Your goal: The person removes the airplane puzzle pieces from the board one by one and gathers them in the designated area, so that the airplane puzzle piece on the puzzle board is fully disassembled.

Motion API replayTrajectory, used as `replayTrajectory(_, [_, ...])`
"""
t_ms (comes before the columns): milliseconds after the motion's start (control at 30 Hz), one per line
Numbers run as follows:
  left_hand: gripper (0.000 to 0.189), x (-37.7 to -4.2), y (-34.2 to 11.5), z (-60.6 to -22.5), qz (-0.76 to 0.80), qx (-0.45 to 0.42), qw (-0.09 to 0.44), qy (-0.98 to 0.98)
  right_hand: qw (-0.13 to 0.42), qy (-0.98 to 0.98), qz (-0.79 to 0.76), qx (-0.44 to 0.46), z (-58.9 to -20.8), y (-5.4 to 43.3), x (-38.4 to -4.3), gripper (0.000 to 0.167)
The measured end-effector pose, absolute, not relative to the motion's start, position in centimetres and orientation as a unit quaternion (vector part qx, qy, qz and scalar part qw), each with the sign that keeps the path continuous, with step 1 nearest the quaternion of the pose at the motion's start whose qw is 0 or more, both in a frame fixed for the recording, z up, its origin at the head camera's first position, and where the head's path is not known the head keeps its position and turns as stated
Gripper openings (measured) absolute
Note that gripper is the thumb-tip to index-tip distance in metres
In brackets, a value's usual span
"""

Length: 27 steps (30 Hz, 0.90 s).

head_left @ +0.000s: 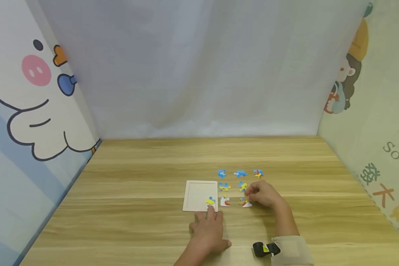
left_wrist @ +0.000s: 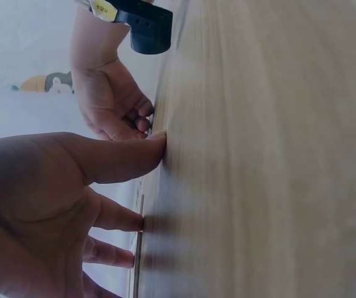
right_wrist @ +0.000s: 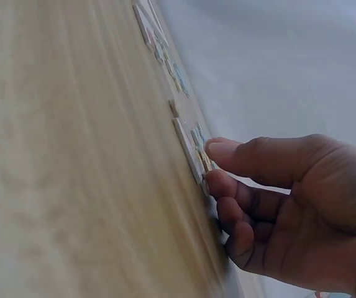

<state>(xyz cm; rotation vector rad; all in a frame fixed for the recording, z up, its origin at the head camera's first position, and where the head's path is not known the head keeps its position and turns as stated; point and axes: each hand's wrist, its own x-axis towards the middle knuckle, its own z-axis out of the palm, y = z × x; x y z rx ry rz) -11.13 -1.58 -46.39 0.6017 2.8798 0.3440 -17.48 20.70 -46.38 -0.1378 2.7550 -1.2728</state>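
A square wooden puzzle tray (head_left: 195,195) lies flat on the table. One yellow, blue and white puzzle piece (head_left: 210,201) is in its lower right corner. My left hand (head_left: 207,229) spreads palm down at the near edge, its fingertips at the tray's rim and one right at that piece. At the right, my right hand (head_left: 264,194) has curled fingers, with thumb and index tips close together at a red, yellow and white piece (head_left: 245,202). A blue and yellow piece (head_left: 242,186) lies just beyond. I cannot tell whether the right fingertips pinch a piece.
Several loose pieces lie in rows right of the tray, among them a blue one (head_left: 222,174), a blue and white one (head_left: 241,173) and a white and red one (head_left: 225,201). A black wrist camera (head_left: 266,249) sits by the right sleeve. White cloth (head_left: 199,74) stands behind the table.
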Motion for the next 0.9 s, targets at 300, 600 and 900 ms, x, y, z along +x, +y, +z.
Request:
replayTrajectory(300, [0.083,-11.1,-2.0,-46.5,0.153,0.185,0.088,0.967,0.044,0.922,-0.382,-0.039,-45.9,18.7,-16.9,0.016])
replayTrajectory(600, [0.068,-11.3,-3.3,-46.3,0.197,0.215,0.064,0.954,0.035,0.919,-0.392,-0.026,-45.3,17.6,-16.7,0.020])
replayTrajectory(900, [0.056,-13.1,-6.1,-46.3,0.229,0.266,0.025,0.936,0.037,0.897,-0.434,-0.073,-45.3,16.8,-16.8,0.022])
